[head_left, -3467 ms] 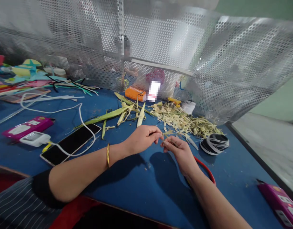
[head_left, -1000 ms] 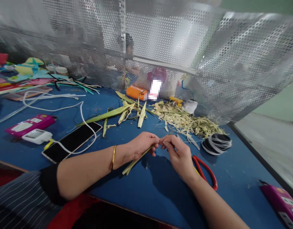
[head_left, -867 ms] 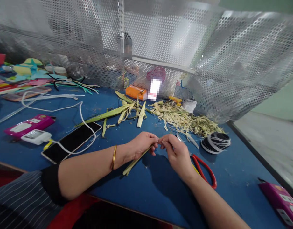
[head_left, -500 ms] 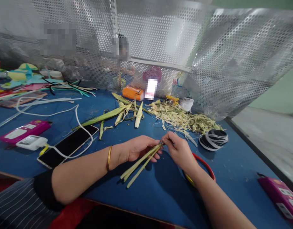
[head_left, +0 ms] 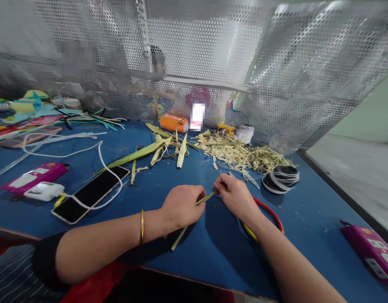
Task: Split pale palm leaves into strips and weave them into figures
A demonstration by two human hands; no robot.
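Note:
A few thin pale-green plant stalks point(head_left: 178, 240) run slantwise above the blue table. My left hand point(head_left: 185, 206) is closed round the middle of them, back of the hand up, and hides most of their length. At their far tip my right hand point(head_left: 233, 194) pinches the end between thumb and fingertips. Whatever fine piece sits in that pinch is too small to make out. Under my right wrist lies a tool with curved red and yellow handles point(head_left: 272, 215), partly covered by the arm.
Dry husk strips point(head_left: 140, 152) and a heap of plant shavings point(head_left: 234, 152) lie behind my hands. A black-and-white spool point(head_left: 280, 180) stands at right, near a purple power strip point(head_left: 369, 249). To the left are a phone point(head_left: 89, 195), a white cable and another purple strip point(head_left: 38, 176).
My left hand has turned over and closed round the stalks, which it previously held from behind with its fingers partly spread. The right hand keeps its pinch at the tip.

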